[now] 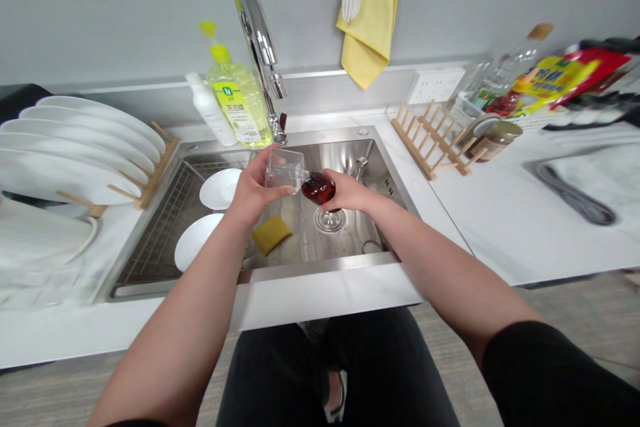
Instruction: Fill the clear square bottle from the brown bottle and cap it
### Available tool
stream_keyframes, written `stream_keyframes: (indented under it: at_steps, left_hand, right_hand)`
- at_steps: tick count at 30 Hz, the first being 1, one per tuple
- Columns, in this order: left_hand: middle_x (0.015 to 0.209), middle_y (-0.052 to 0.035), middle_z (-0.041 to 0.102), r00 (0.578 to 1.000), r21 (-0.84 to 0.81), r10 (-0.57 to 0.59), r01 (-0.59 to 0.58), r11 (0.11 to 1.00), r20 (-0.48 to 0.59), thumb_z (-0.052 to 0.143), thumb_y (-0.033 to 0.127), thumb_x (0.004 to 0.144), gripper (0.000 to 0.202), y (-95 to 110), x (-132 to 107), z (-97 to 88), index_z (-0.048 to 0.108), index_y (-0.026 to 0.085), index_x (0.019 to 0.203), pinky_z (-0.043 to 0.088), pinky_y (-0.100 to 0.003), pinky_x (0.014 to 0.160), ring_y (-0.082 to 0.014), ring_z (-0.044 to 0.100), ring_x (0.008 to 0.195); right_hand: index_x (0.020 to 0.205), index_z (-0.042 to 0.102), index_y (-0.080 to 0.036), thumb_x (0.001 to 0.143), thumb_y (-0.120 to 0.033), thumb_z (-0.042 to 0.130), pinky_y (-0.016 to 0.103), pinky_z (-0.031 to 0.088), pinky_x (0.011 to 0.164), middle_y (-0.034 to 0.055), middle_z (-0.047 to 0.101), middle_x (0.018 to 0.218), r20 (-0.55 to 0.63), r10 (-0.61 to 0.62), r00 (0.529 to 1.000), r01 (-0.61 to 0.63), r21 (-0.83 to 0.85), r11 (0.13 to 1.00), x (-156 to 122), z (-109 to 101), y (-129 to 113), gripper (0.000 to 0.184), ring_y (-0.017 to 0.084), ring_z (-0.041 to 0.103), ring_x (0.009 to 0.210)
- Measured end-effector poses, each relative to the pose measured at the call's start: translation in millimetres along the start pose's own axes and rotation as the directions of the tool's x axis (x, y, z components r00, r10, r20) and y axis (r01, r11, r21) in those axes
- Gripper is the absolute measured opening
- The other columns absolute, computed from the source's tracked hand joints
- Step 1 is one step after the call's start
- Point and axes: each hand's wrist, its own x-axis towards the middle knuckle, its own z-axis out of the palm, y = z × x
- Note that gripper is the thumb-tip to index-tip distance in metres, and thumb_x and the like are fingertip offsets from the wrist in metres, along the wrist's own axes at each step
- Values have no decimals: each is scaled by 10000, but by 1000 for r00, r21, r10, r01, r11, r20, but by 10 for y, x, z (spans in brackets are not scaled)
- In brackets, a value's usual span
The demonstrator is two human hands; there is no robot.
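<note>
Over the sink (320, 267), my left hand (251, 192) is closed around a clear, square-sided container (286, 167), which is turned on its side. My right hand (346, 192) grips a small rounded bottle (316, 188) that looks dark red-brown. The bottle lies tilted, its narrow clear neck pointing left at the container; whether they touch I cannot tell. Below my left hand a yellow sponge (271, 235) rests on the sink floor. Two white bowls (220, 189) sit at the sink's left side, partly hidden by my left arm. The drain (330, 219) is below the bottle.
Behind the sink stand a chrome faucet (255, 27), a yellow-green dish soap bottle (240, 103) and a white bottle (210, 110). White plates (75, 153) fill a wooden rack at left. Another wooden rack (433, 140), a jar (493, 140) and a basket of bottles are at right.
</note>
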Motion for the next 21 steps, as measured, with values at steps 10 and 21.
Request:
stream_keyframes:
  at_steps: [10, 21]
  left_hand:
    - [1398, -78, 746, 1000, 21, 6, -7, 1000, 22, 1172, 319, 604, 1107, -26, -4, -16, 702, 341, 1606, 695, -368, 889, -256, 799, 1067]
    - [1399, -82, 736, 1000, 25, -18, 17, 1000, 11, 1178, 349, 589, 1121, -18, -11, -9, 702, 345, 1604, 706, -382, 892, -247, 796, 1041]
  right_hand:
    - [1195, 703, -248, 651, -206, 1034, 374, 570, 855, 13, 846, 1115, 12, 23, 1000, -23, -14, 1000, -22, -17, -69, 638, 290, 793, 1026]
    - [1163, 692, -258, 651, -205, 1032, 392, 587, 869, 1, 840, 1092, 14, 16, 1000, -16, -6, 1000, -25, -11, -70, 617, 296, 799, 1024]
